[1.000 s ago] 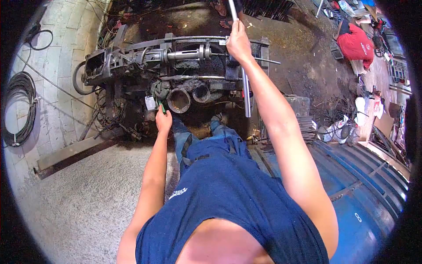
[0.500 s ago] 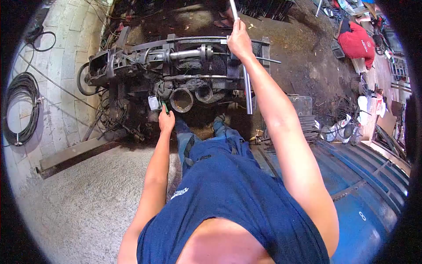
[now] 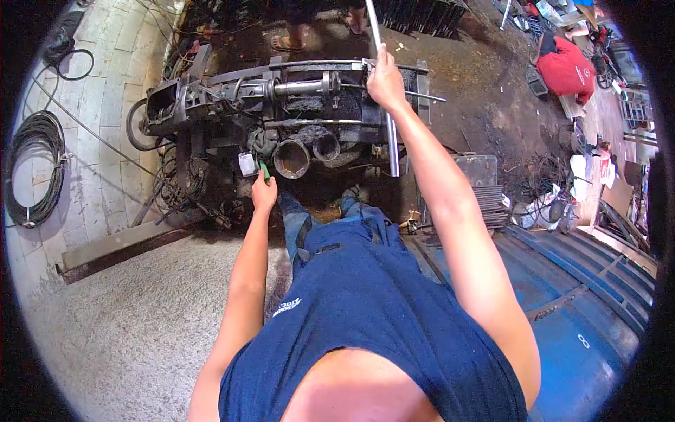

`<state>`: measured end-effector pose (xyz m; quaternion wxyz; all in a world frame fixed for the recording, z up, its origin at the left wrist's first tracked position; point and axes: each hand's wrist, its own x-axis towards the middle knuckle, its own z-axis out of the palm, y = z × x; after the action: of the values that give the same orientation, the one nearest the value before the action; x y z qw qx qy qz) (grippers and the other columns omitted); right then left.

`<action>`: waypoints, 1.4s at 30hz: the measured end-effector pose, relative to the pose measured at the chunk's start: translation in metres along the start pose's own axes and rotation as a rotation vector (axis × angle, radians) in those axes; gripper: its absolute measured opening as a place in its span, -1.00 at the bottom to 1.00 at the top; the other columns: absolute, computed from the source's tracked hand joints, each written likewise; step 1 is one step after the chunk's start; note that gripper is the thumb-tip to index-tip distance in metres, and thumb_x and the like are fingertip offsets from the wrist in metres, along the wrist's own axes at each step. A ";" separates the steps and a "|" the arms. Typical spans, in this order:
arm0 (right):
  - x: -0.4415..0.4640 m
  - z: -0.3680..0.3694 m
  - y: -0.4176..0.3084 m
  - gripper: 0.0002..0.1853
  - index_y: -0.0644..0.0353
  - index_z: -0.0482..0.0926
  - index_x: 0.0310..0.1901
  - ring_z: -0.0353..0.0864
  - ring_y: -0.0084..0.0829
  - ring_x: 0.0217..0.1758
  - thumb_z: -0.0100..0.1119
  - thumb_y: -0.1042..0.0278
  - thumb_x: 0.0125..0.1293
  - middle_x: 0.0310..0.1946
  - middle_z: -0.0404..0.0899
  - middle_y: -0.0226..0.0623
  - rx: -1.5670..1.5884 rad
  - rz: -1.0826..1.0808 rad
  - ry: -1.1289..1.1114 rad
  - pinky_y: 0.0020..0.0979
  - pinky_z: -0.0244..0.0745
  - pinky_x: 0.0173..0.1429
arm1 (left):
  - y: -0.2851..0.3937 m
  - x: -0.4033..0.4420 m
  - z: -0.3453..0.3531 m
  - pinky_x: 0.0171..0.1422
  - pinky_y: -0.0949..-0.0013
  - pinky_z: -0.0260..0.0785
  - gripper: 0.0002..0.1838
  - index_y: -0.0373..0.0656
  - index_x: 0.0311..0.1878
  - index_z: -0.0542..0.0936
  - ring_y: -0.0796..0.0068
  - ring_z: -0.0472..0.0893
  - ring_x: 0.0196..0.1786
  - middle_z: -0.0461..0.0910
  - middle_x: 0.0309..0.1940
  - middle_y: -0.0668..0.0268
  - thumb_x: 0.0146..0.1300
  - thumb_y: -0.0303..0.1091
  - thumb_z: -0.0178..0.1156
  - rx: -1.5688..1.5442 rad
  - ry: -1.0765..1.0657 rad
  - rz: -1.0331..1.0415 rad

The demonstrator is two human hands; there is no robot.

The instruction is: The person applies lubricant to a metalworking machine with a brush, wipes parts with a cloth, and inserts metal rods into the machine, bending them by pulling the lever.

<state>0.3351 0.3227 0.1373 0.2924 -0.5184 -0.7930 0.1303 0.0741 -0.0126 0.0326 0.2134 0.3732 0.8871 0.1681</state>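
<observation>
I classify the site, viewed remotely, as a metalworking workshop. Indicators: a grimy machine (image 3: 299, 88) with an exposed metal shaft; dark rods (image 3: 425, 15) beyond its far edge; stacked bars (image 3: 480, 205) off its near right corner; a black coil (image 3: 20, 169) at far left; stained floor (image 3: 481, 81).

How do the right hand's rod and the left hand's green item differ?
The rod is silvery; the item is green. The rod is long, passing the picture's top edge; the item shows a short length. Both are held, by the right hand and left hand respectively.
</observation>
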 end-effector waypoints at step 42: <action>-0.002 -0.003 -0.007 -0.41 0.41 0.10 0.38 0.57 0.07 -0.09 -0.10 0.34 0.38 -0.03 0.47 0.11 0.006 0.089 -0.005 -0.07 0.52 0.00 | 0.005 0.001 0.007 -0.08 0.02 0.46 -0.44 -0.26 0.25 0.44 -0.06 0.65 -0.22 0.65 -0.35 -0.06 0.19 -0.25 0.18 -0.028 -0.010 -0.081</action>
<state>0.3319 0.3178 0.1426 0.2859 -0.5521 -0.7693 0.1470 0.0799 -0.0074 0.0285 0.2296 0.3348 0.8979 0.1702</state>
